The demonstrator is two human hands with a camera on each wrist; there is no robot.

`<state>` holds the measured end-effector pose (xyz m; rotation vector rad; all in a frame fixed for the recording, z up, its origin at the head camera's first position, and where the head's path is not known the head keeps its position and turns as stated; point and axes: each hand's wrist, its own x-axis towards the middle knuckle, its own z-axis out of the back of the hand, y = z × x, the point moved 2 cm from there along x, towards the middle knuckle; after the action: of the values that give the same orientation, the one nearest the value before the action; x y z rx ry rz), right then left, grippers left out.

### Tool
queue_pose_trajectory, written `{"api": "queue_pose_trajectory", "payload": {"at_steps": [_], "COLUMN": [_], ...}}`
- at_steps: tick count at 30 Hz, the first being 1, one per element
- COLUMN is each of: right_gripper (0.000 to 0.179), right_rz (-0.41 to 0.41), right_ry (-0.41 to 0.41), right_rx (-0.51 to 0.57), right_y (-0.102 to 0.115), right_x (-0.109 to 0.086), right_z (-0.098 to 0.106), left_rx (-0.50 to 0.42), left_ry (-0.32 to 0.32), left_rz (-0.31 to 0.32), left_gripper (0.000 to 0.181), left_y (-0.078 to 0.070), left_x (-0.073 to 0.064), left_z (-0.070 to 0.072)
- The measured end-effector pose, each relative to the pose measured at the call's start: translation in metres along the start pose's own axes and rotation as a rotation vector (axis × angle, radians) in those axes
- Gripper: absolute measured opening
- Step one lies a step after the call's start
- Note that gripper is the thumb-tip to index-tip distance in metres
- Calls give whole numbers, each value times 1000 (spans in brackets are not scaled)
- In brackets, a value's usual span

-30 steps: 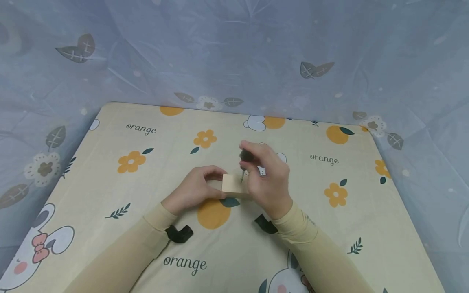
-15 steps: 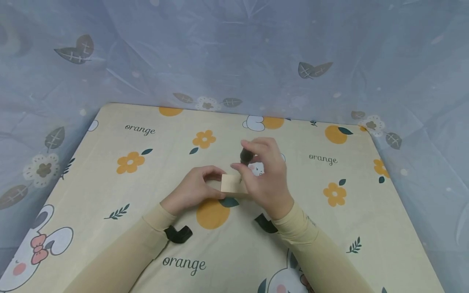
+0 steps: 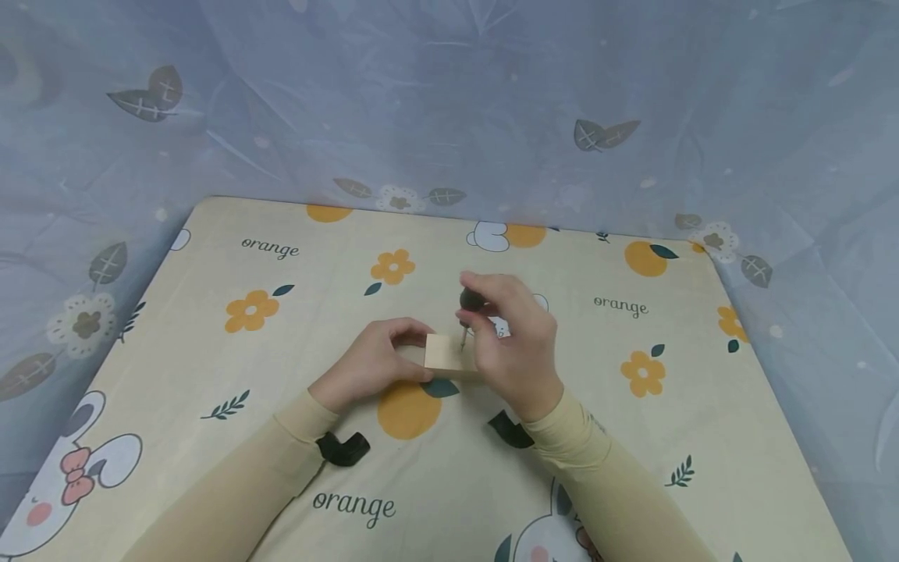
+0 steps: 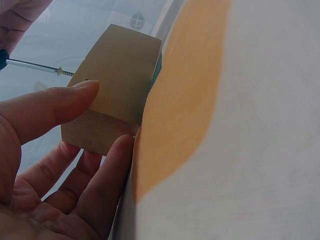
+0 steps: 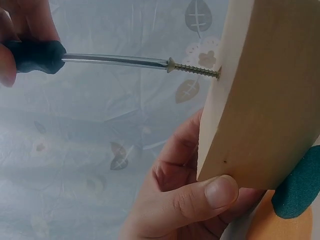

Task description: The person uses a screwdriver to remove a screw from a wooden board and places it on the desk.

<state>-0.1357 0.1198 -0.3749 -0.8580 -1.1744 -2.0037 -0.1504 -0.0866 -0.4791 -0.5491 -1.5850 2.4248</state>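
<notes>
A pale wooden block [image 3: 444, 353] rests on the patterned cloth in the middle of the head view. My left hand [image 3: 375, 359] grips its left end, thumb on the near face and fingers behind. A brass-coloured screw [image 5: 195, 70] stands in the block's top face, its tip sunk in and most of its thread showing. My right hand [image 3: 516, 336] pinches the dark handle [image 5: 37, 56] of a screwdriver [image 5: 117, 60] above the block. The shaft runs down to the screw, its tip at the screw head. In the right wrist view a small dark hole [image 5: 225, 161] marks the block's side.
The table's cloth [image 3: 281, 351] carries printed oranges, flowers and rabbits. A blue-grey curtain [image 3: 449, 101] hangs behind and beside the table. Black straps [image 3: 342, 449] show at both wrists.
The right hand's fingers opened out around the handle half a second ago, then closed in again as the hand turned. The left hand and block have stayed in place.
</notes>
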Motion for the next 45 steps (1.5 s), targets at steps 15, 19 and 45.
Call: {"api": "queue_pose_trajectory", "payload": {"at_steps": [15,19,45], "right_gripper": [48,54,38], "right_rz": [-67,-50,-41], "right_ry": [65,42,58], "right_rx": [25,0,10], "right_y": [0,-1,2], "right_x": [1,0,2], "right_z": [0,0,1], "left_rx": [0,-1,2], "left_ry": [7,5,7], "left_rz": [-6,-11,15], "left_gripper": [46,46,48], "left_y": [0,0,-2], "left_x": [-1,0,-1], "left_z": [0,0,0]}}
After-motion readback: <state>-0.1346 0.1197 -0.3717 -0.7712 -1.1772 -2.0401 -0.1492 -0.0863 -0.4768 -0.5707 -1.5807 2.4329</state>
